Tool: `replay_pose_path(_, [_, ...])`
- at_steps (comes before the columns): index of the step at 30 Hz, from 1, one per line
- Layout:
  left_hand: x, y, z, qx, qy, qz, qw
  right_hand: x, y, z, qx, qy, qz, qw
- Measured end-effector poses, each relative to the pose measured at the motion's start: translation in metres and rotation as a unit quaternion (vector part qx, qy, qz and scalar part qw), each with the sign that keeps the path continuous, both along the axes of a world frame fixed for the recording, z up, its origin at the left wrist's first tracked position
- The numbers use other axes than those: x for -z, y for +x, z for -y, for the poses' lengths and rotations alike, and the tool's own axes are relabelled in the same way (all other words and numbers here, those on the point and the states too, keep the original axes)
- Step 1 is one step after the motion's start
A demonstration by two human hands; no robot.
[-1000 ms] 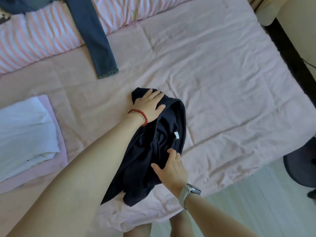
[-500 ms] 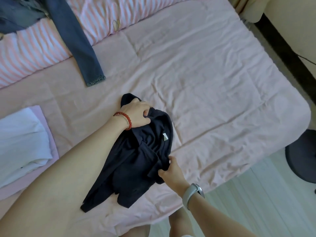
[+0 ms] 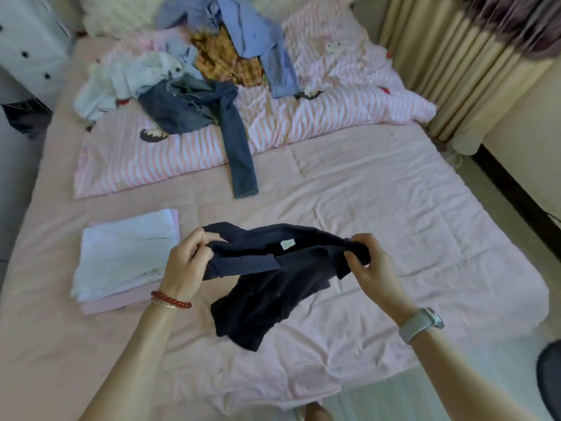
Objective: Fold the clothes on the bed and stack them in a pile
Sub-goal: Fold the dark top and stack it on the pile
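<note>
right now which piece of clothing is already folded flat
The white garment on the pink one, left of the hands. The dark top hangs bunched from both hands, and the heap behind is crumpled.

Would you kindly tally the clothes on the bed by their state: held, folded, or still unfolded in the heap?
Held in both hands: 1, the dark navy garment
Folded in the stack: 2, white piece on pink piece
Unfolded heap: too tangled to count, several pieces
Total countable: 3
</note>
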State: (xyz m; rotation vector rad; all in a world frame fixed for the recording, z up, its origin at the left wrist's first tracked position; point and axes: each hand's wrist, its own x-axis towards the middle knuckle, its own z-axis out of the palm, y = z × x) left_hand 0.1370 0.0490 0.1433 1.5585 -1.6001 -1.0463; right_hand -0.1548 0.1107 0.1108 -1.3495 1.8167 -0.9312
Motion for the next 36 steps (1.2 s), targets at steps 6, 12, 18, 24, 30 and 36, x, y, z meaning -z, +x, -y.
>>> replay_pose_path(6, [-0.068, 0.043, -0.068, -0.027, -0.058, 0.017, 0.998, -0.095, 0.034, -0.036, -0.032, -0.112, -0.013, 0.993])
replay_pose_path(12, [-0.13, 0.082, -0.159, -0.026, -0.153, -0.096, 0.983, -0.177, 0.062, -0.116, -0.044, -0.209, -0.043, 0.976])
replay_pose_path(18, [-0.159, 0.107, -0.192, -0.041, -0.106, -0.123, 0.986, -0.218, 0.062, -0.16, -0.054, -0.211, -0.115, 0.969])
replay_pose_path(24, [-0.109, 0.107, -0.214, 0.02, 0.033, 0.1, 0.994, -0.194, 0.069, -0.168, -0.132, -0.111, -0.207, 0.963])
replay_pose_path(30, [-0.095, 0.105, -0.239, 0.02, -0.015, -0.025, 0.999, -0.165, 0.053, -0.187, -0.156, -0.012, -0.148, 0.977])
replay_pose_path(36, [-0.093, 0.101, -0.25, 0.09, 0.029, -0.054, 0.994, -0.155, 0.041, -0.208, -0.181, 0.048, -0.083, 0.979])
